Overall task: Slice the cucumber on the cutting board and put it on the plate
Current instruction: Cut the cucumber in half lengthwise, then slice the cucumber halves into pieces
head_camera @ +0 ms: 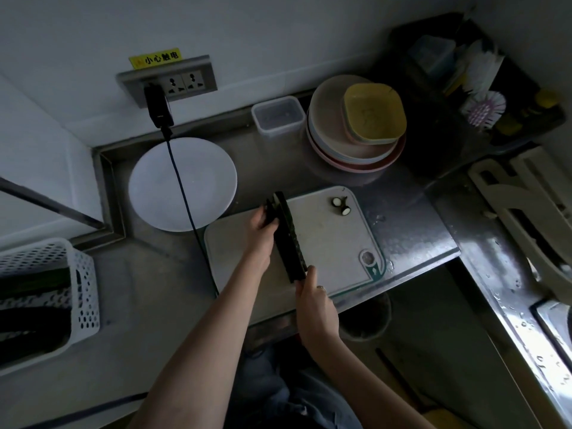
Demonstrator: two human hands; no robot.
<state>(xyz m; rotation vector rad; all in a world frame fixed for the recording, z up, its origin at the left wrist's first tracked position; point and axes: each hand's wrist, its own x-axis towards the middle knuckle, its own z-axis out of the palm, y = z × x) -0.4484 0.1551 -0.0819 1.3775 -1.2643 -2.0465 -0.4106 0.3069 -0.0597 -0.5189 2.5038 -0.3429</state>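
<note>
At the far left, a white perforated plastic basket [77, 283] sits on the grey steel tabletop [148, 274], with dark contents too dim to make out. To its right on the wall, a steel socket panel [173, 80] carries a black plug adapter [158, 106], and a yellow warning label [154, 58] sits above it. A dark cable [182, 193] runs down from the adapter across a round white plate [182, 184], which lies on the tabletop just beside the upper left corner of a white rectangular plastic cutting board [328, 236].

The left hand [263, 222] curls its fingers over the far end of a long dark green cucumber [286, 236], which lies lengthwise along the left part of the cutting board. The right hand [312, 300] grips the near end of a long dark object, apparently a knife [298, 267], laid along the cucumber; blade and cucumber are hard to tell apart in the dim light. Two small cut end pieces of cucumber [340, 205] with pale faces rest near the far right corner of the board.

Behind the board stand a clear rectangular plastic container [278, 117] and a stack of pale round plates [340, 150] topped by yellow square bowls [374, 113]. Further right, a dark rack [476, 85] holds a pink-and-white brush [484, 109]
</note>
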